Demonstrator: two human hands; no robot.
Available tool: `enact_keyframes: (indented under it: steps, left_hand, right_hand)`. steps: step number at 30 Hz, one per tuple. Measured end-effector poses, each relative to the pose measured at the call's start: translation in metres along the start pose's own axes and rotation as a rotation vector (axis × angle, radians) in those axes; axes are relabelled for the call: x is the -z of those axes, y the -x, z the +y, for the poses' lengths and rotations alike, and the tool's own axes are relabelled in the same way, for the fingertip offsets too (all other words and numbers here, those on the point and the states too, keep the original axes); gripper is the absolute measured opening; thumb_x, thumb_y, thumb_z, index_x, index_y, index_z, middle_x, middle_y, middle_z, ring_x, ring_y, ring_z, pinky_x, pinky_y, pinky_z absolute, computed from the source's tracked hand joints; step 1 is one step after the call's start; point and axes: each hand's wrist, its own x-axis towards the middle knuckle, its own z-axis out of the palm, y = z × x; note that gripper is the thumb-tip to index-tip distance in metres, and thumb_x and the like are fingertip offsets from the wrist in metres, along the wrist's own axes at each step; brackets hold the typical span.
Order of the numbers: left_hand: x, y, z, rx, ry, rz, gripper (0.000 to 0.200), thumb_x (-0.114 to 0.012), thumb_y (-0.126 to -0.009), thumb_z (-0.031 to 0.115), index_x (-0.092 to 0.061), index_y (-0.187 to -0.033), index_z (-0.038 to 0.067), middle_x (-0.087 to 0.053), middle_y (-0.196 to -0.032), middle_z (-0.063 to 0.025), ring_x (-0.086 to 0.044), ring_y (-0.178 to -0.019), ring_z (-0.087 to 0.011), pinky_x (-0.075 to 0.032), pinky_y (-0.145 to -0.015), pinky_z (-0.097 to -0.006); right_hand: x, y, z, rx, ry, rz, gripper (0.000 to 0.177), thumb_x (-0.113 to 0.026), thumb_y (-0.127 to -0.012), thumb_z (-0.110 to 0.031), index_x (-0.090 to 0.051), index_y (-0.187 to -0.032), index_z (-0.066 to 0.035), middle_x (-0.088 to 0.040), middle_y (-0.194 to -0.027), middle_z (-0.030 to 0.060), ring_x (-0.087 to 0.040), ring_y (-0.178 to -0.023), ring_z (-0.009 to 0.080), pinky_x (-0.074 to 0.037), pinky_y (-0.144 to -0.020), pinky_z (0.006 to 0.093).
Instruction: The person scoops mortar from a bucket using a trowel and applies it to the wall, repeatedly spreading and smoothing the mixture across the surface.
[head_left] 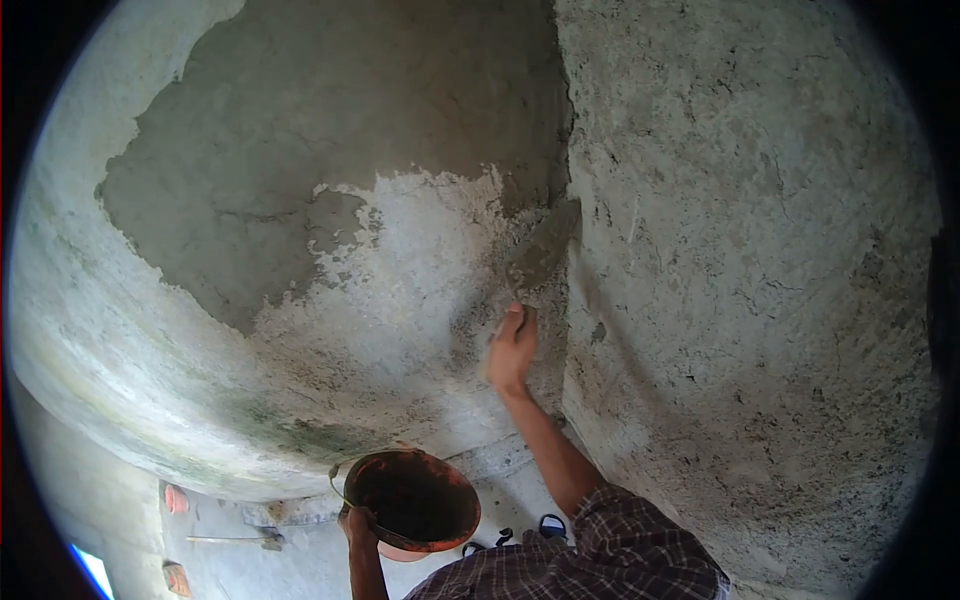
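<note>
My right hand (511,348) is closed around the handle of a trowel (545,245). The trowel's blade lies against the wall close to the inside corner, at the lower edge of the wet grey plaster (300,90). Lower down, my left hand (358,524) grips the left rim of an orange bucket (462,478), beside its wire handle. The bucket is tilted toward me, and its inside looks dark; how much it holds is hard to make out. Bare, rough pale wall (420,245) shows below the plaster's ragged edge.
An adjoining rough wall (740,250) rises on the right. On the floor at lower left lie a long-handled tool (235,541), a reddish brick (177,579) and a reddish object (176,499). My sandalled foot (552,526) is below the bucket's right side.
</note>
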Motion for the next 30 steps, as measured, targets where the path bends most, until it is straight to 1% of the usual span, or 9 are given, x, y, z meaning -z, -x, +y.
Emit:
enact_keyframes:
  steps: [4,6,12,19,22,25,27,29,30]
  left_hand:
    - [-0.007,0.010,0.006,0.008,0.005,-0.030,0.034,-0.047,-0.052,-0.002,-0.059,-0.083,-0.005,-0.050,-0.066,-0.0043,-0.043,-0.046,-0.0149,-0.036,-0.043,-0.0259]
    - [-0.009,0.013,0.008,0.015,0.041,0.006,0.030,-0.048,-0.053,-0.001,-0.059,-0.081,-0.003,-0.049,-0.063,-0.0036,-0.043,-0.045,-0.0142,-0.035,-0.042,-0.0257]
    - [0.019,0.009,-0.007,-0.023,0.053,-0.078,0.019,-0.047,-0.056,0.002,-0.056,-0.073,0.000,-0.048,-0.058,-0.0034,-0.043,-0.045,-0.0134,-0.030,-0.040,-0.0261]
    - [0.026,0.007,-0.013,-0.003,0.076,-0.049,0.022,-0.048,-0.057,0.001,-0.057,-0.077,-0.002,-0.049,-0.060,-0.0038,-0.043,-0.044,-0.0130,-0.031,-0.040,-0.0263]
    - [0.018,0.016,-0.006,0.001,0.038,0.022,0.026,-0.048,-0.058,-0.001,-0.058,-0.081,-0.004,-0.049,-0.061,-0.0040,-0.043,-0.043,-0.0132,-0.033,-0.039,-0.0262]
    - [0.024,0.023,-0.007,0.024,0.055,0.045,0.028,-0.047,-0.058,-0.002,-0.058,-0.083,-0.005,-0.050,-0.062,-0.0037,-0.044,-0.044,-0.0132,-0.033,-0.040,-0.0255]
    - [0.028,0.032,-0.001,0.027,0.012,0.038,0.027,-0.047,-0.059,-0.002,-0.058,-0.083,-0.005,-0.050,-0.062,-0.0035,-0.044,-0.044,-0.0127,-0.033,-0.040,-0.0252]
    - [0.027,0.026,-0.006,0.010,0.048,0.036,0.028,-0.047,-0.059,-0.003,-0.058,-0.084,-0.005,-0.051,-0.063,-0.0038,-0.045,-0.045,-0.0125,-0.034,-0.040,-0.0253]
    - [0.035,0.031,-0.010,0.010,0.054,0.029,0.029,-0.047,-0.059,-0.003,-0.059,-0.085,-0.005,-0.051,-0.064,-0.0041,-0.045,-0.046,-0.0123,-0.035,-0.041,-0.0254]
  right_hand:
    - [-0.054,0.026,-0.024,-0.090,-0.327,0.008,0.047,-0.042,-0.098,-0.041,-0.039,-0.115,0.003,-0.049,-0.076,0.0069,-0.052,-0.069,0.0183,-0.045,-0.064,0.0346]
    - [-0.081,0.042,-0.060,-0.267,-0.690,0.056,0.032,-0.041,-0.099,-0.036,-0.038,-0.101,-0.004,-0.046,-0.084,0.0068,-0.050,-0.071,0.0170,-0.047,-0.065,0.0336]
    - [-0.113,0.047,-0.125,-0.241,-0.956,0.070,0.030,-0.041,-0.098,-0.036,-0.038,-0.098,-0.006,-0.046,-0.085,0.0074,-0.053,-0.074,0.0213,-0.048,-0.071,0.0400]
    - [-0.107,0.035,-0.143,-0.301,-1.030,-0.086,0.025,-0.042,-0.097,-0.031,-0.039,-0.095,-0.007,-0.045,-0.082,0.0061,-0.050,-0.070,0.0183,-0.048,-0.068,0.0375]
    - [-0.075,0.052,-0.131,-0.258,-0.799,-0.141,0.023,-0.045,-0.096,-0.028,-0.039,-0.098,-0.006,-0.046,-0.083,0.0055,-0.048,-0.067,0.0159,-0.047,-0.064,0.0352]
    - [-0.035,0.052,-0.082,-0.121,-0.268,-0.281,0.023,-0.050,-0.095,-0.027,-0.043,-0.103,-0.006,-0.047,-0.080,0.0044,-0.048,-0.063,0.0142,-0.046,-0.058,0.0318]
    - [-0.014,0.034,-0.041,-0.052,-0.137,-0.315,0.025,-0.051,-0.095,-0.027,-0.044,-0.105,-0.005,-0.047,-0.078,0.0040,-0.048,-0.062,0.0139,-0.045,-0.056,0.0311]
    - [-0.007,0.009,-0.017,0.297,0.064,-0.460,0.030,-0.053,-0.094,-0.029,-0.047,-0.103,-0.002,-0.054,-0.076,0.0087,-0.054,-0.063,0.0177,-0.045,-0.056,0.0328]
    - [-0.004,0.007,-0.021,0.284,0.060,-0.483,0.030,-0.053,-0.094,-0.029,-0.047,-0.103,-0.002,-0.054,-0.076,0.0087,-0.054,-0.063,0.0177,-0.045,-0.056,0.0328]
